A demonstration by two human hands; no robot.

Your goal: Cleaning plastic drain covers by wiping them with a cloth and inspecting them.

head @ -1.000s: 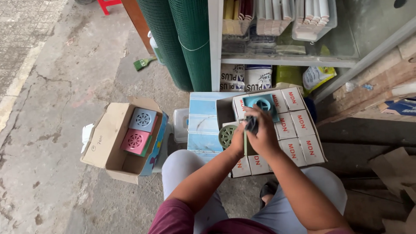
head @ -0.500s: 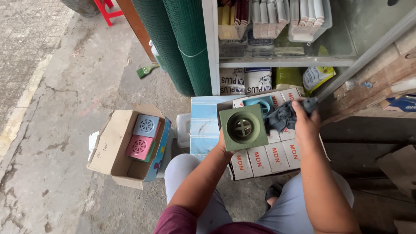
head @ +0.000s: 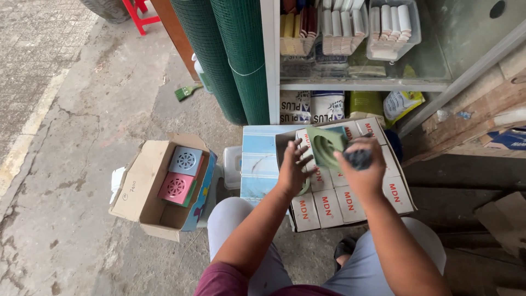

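Hands met over a carton of small white boxes (head: 350, 203) resting on the person's lap. Left hand (head: 294, 164) had its fingers spread around the edge of a square green drain cover (head: 324, 145), its grip loose on the piece's left side. Right hand (head: 361, 167) was closed tight around a dark cloth (head: 359, 159), pressed against the cover's right edge. Green cover was tilted upright above the carton's back rows. Beside the left knee, an open cardboard box (head: 145, 189) on the concrete floor (head: 71, 137) held a grey cover (head: 186, 160) and a pink cover (head: 176, 187). Rolls of green mesh (head: 230, 55) leaned by a white shelf (head: 356, 85) behind.
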